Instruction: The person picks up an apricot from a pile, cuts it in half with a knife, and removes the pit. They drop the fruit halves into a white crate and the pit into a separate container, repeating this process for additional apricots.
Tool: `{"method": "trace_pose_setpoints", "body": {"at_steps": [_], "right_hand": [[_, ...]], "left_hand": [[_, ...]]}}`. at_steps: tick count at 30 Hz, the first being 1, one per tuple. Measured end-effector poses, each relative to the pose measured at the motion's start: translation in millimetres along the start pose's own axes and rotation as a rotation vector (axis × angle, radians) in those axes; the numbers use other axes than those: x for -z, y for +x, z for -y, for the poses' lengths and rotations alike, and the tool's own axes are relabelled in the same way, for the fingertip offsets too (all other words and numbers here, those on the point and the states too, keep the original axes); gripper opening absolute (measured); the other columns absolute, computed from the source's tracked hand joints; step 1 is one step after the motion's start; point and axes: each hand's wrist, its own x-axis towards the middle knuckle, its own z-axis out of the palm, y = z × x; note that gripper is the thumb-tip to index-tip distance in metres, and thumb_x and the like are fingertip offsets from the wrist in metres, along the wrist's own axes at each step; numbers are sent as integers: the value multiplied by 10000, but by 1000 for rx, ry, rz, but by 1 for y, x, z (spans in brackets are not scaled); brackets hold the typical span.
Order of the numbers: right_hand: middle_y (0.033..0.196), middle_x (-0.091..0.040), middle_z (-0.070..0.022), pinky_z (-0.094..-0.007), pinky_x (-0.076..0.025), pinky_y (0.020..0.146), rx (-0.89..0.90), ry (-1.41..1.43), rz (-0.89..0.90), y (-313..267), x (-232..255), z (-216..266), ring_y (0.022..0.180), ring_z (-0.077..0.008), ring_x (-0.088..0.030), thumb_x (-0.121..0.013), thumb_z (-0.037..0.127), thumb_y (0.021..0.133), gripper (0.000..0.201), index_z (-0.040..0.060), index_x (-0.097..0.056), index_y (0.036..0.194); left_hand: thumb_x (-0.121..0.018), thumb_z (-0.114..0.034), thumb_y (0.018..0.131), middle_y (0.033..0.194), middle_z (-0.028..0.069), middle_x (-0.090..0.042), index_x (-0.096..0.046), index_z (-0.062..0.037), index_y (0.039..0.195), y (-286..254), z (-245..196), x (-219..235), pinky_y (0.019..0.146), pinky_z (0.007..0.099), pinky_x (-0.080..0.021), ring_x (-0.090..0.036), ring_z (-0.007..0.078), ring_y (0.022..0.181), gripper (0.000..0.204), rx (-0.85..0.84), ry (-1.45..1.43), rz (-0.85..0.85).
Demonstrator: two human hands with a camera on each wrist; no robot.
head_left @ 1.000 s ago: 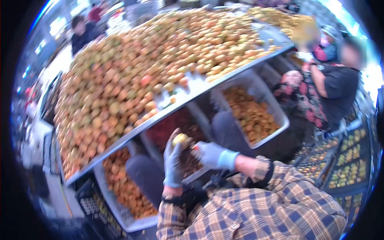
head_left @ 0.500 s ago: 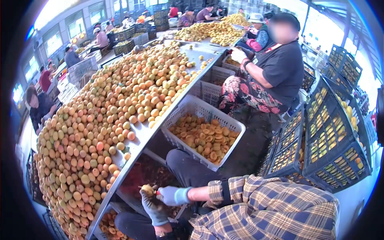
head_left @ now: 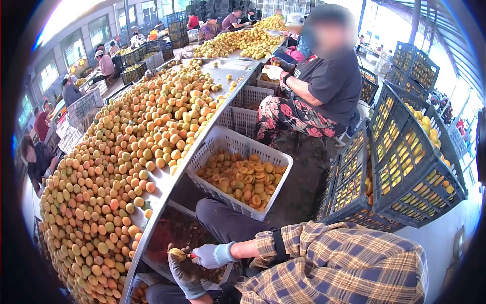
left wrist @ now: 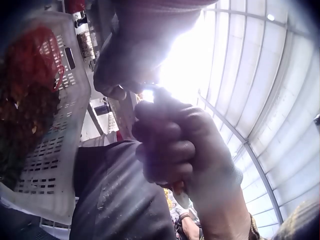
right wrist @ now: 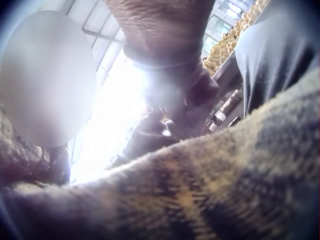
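In the head view, the gloved left hand [head_left: 186, 277] holds a yellow-orange fruit [head_left: 177, 254] at its fingertips. Close beside it, the right hand [head_left: 211, 256], in a grey glove, grips a small tool with a red handle [head_left: 192, 256]; the tool's tip is against the fruit. From the left wrist, the right hand [left wrist: 172, 142] shows with fingers curled round the tool, whose handle end [left wrist: 181, 196] sticks out below, and the left hand [left wrist: 145, 55] is above. Backlight darkens both hands in the right wrist view, where the fruit is hard to make out.
Whole fruits [head_left: 96, 213] cover the metal table [head_left: 161, 185] at the left. A white crate [head_left: 276, 195] of halved fruits stands beyond the knees. Black crates [head_left: 417, 187] stand at the right, and a seated person [head_left: 329, 86] works farther along the table.
The head view has swung to the right, so the hands appear lower and farther left. Fruit and tool remain in the hands, which stay close together.
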Motion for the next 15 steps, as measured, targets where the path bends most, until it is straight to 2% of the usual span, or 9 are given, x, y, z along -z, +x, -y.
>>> {"method": "trace_pose_setpoints", "body": {"at_steps": [2,4,5,7,9,12,14,15], "right_hand": [[925,-650,-250,-454,-451,775,15,-78,-56,-9,-2,6,906,-426,-609,-485,268,934,333,-36,-571,1038],[923,-659,-249,-449,-473,758,-55,-84,-161,-6,-13,3,886,-387,-642,-488,281,926,354,-48,-607,979],[948,-649,-266,-452,-463,791,-111,-31,-105,-1,-11,4,935,-403,-624,-489,274,919,351,-49,-608,983],[952,-648,-268,-451,-462,792,-73,-11,-96,0,-3,9,944,-404,-620,-491,270,914,350,-52,-608,987],[934,-650,-264,-443,-465,750,-15,1,-107,9,-4,3,918,-407,-628,-500,291,923,370,-61,-604,975],[941,-640,-278,-446,-456,760,25,56,-54,11,2,2,935,-418,-615,-509,282,923,360,-64,-590,983],[937,-635,-283,-456,-447,759,-2,32,-133,-1,-7,3,928,-434,-602,-505,291,932,364,-61,-552,1011],[905,-632,-288,-469,-443,736,-12,73,-148,-2,-13,-3,903,-447,-596,-495,299,940,367,-55,-519,1033]], "left_hand": [[-520,-444,935,962,106,-639,-574,-73,1099,11,14,13,770,341,-490,-601,207,853,409,63,-72,43],[-518,-470,929,951,103,-638,-572,-72,1089,15,21,20,775,336,-486,-597,204,853,433,130,-141,86],[-520,-468,929,951,99,-637,-574,-67,1084,16,22,19,786,327,-482,-595,197,856,434,105,-118,51],[-524,-464,930,951,90,-634,-580,-56,1075,17,21,17,808,309,-473,-591,183,862,437,56,-68,-21],[-529,-421,939,956,89,-633,-581,-55,1094,15,18,17,810,307,-475,-592,176,863,400,10,-19,-21],[-537,-346,952,958,89,-633,-575,-48,1128,10,11,12,814,306,-478,-593,170,867,348,-55,42,-5],[-540,-284,957,955,92,-634,-562,-39,1160,7,11,7,816,308,-480,-595,172,870,318,-83,68,34],[-541,-276,956,955,94,-633,-557,-37,1162,11,16,17,814,311,-480,-596,177,871,315,-39,36,41]]}}
